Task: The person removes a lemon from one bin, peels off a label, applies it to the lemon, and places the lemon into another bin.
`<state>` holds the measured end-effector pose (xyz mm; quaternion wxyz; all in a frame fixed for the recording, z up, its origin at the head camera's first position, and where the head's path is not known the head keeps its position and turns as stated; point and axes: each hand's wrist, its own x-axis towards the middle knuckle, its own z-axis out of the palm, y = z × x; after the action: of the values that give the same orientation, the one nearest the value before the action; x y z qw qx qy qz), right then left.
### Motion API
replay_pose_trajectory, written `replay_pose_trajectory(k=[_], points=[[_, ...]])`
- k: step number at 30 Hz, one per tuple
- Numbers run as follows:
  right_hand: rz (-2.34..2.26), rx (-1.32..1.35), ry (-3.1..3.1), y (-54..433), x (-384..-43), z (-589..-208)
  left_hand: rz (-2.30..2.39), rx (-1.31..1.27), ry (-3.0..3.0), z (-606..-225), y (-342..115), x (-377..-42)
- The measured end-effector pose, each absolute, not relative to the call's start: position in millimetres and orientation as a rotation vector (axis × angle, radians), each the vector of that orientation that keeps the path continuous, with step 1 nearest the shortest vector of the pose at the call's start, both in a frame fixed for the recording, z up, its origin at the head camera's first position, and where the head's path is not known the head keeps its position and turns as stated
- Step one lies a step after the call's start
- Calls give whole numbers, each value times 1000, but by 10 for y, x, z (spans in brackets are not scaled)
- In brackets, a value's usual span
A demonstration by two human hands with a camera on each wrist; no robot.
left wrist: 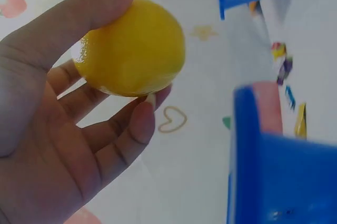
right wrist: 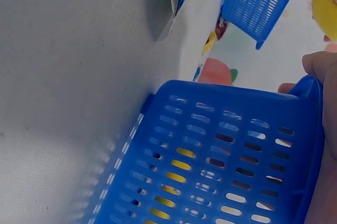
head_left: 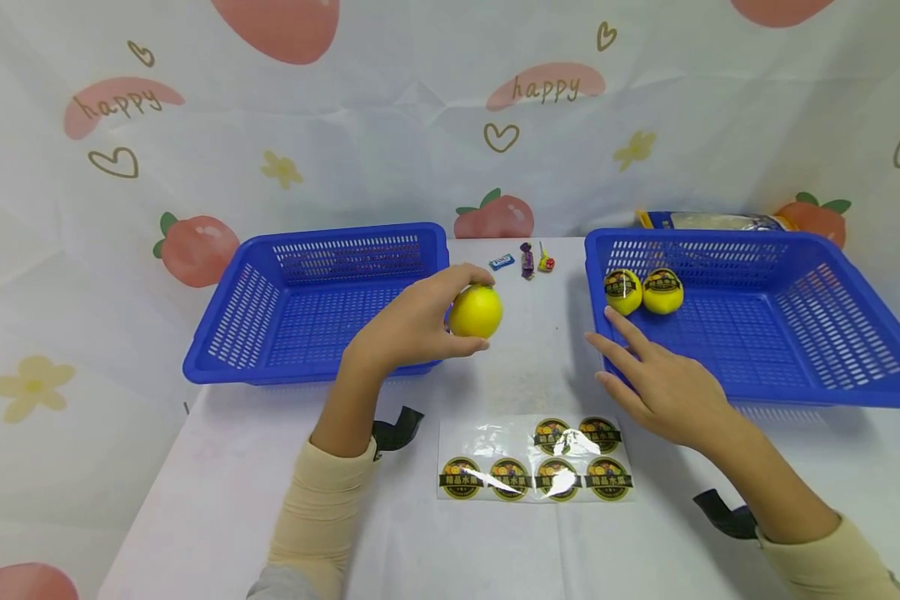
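Observation:
A plain yellow lemon point(head_left: 477, 312) is gripped by my left hand point(head_left: 408, 325), thumb on one side and fingers on the other, beside the right end of the left blue basket point(head_left: 251, 250). The left wrist view shows the lemon point(left wrist: 134, 50) with a smooth, bare surface. My right hand point(head_left: 667, 396) is at the near left corner of the right blue basket point(head_left: 720, 237), fingers spread and holding nothing. Inside that basket, two lemons point(head_left: 663, 302) with black-and-gold stickers sit side by side. A clear sheet of round stickers point(head_left: 487, 442) lies between my forearms.
At the back, between the baskets, are a blue-wrapped candy point(head_left: 502, 262), a purple-wrapped candy point(head_left: 527, 261) and a small red-and-yellow item point(head_left: 545, 262). Behind the right basket lies a blue-and-yellow packet point(head_left: 720, 221). A printed cloth point(head_left: 390, 150) hangs behind the table.

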<state>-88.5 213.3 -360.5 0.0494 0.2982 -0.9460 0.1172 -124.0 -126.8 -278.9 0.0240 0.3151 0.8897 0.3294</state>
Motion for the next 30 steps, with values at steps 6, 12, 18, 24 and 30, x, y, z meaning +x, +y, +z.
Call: replay_pose_trajectory(k=[6, 12, 18, 24, 30], points=[[356, 901, -2883, 2133, -879, -3600, 1064, 965, 2784, -2894, -1138, -1189], [352, 895, -2888, 2131, -881, -3609, 1153, 856, 2726, -3091, -1020, -1169], [337, 886, -2886, 2133, -883, -3611, 1074, 741, 2639, -3368, -781, -1162], [332, 885, -2883, 2127, -896, -3611, 853, 522, 2676, -3594, -579, -1195], [339, 882, -2893, 2126, -889, -3608, 634, 395, 2742, -3644, -434, -1237]])
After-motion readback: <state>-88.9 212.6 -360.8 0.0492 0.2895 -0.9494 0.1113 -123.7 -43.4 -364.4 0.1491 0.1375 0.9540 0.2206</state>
